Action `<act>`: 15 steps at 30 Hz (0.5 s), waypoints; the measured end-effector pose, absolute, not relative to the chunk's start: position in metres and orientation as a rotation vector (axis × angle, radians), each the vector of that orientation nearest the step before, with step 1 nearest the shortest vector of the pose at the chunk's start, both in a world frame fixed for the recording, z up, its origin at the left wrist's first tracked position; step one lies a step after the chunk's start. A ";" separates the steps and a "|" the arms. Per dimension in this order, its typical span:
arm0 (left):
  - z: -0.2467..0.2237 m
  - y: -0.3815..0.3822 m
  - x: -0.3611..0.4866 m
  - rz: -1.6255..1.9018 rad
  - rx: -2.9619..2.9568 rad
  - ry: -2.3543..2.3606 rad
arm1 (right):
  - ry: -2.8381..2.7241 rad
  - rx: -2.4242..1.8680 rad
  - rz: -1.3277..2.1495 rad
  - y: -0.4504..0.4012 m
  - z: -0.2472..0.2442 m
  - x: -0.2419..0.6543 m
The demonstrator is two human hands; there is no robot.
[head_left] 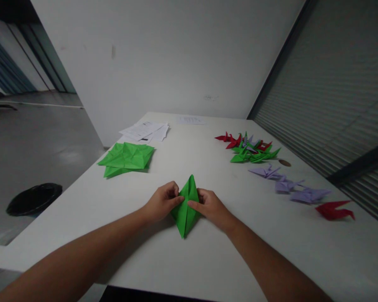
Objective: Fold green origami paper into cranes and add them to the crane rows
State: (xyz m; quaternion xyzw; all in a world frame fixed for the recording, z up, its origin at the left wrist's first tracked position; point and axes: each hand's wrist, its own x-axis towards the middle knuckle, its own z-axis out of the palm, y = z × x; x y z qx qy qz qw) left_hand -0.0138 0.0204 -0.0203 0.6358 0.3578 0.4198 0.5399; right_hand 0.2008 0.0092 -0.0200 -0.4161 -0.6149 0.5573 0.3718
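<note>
My left hand [163,202] and right hand [214,208] pinch the green paper [187,208], thumbs on top; uneven pulling could tear it; a slipping thumb could skew the creases.

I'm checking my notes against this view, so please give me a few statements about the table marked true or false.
1. Both hands touch the folded green paper. True: the left hand and the right hand hold the green diamond-shaped paper between them.
2. The creased green sheets lie right of the hands. False: the creased green sheets lie to the left.
3. The pile of paper cranes mixes colours. True: the pile has red, green and purple ones.
4. The bird nearest the table's right edge is green. False: that paper bird is red.
5. A black-lined bin stands on the floor at left. True: the bin is there.
</note>
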 end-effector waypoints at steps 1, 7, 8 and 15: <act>-0.021 0.020 -0.014 0.987 1.533 0.854 | -1.602 -1.089 1.409 0.009 -0.020 0.201; -0.023 0.018 -0.012 0.924 1.516 0.834 | -1.680 -1.231 1.276 0.009 -0.020 0.202; -0.022 0.018 -0.011 0.901 1.475 0.810 | -1.687 -1.232 1.254 0.008 -0.019 0.202; -0.018 0.015 -0.007 0.868 1.296 0.809 | -1.674 -1.236 1.140 0.006 -0.014 0.200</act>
